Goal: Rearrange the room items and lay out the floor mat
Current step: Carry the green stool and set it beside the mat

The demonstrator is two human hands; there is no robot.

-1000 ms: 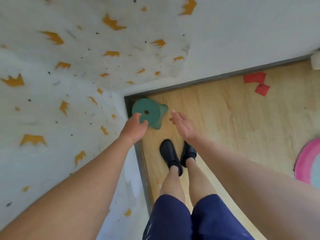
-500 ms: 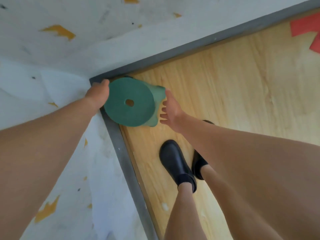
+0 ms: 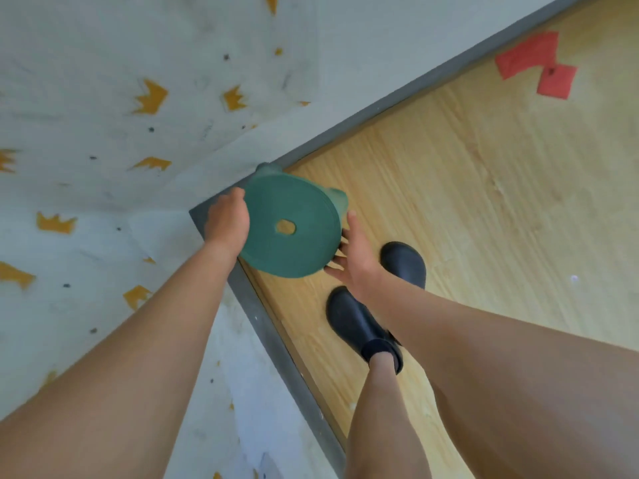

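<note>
A round green plastic stool [image 3: 288, 224] with a hole in the middle of its seat sits in the room's corner, its seat tipped toward me. My left hand [image 3: 226, 221] grips the seat's left rim. On the opposite side, my right hand [image 3: 356, 257] presses against the seat's right rim with its fingers spread under the edge. Only two of the stool's legs show, at its top and right. No floor mat is in view.
Two white walls with yellow crown marks [image 3: 150, 96] meet at the corner, edged by a grey skirting board [image 3: 276, 340]. My black shoes [image 3: 359, 326] stand on the wooden floor [image 3: 484, 202] just right of the stool. Red tape patches [image 3: 534, 65] lie far right.
Both hands have closed in on the stool's rim from either side. The stool now appears tipped and raised out of the corner toward me.
</note>
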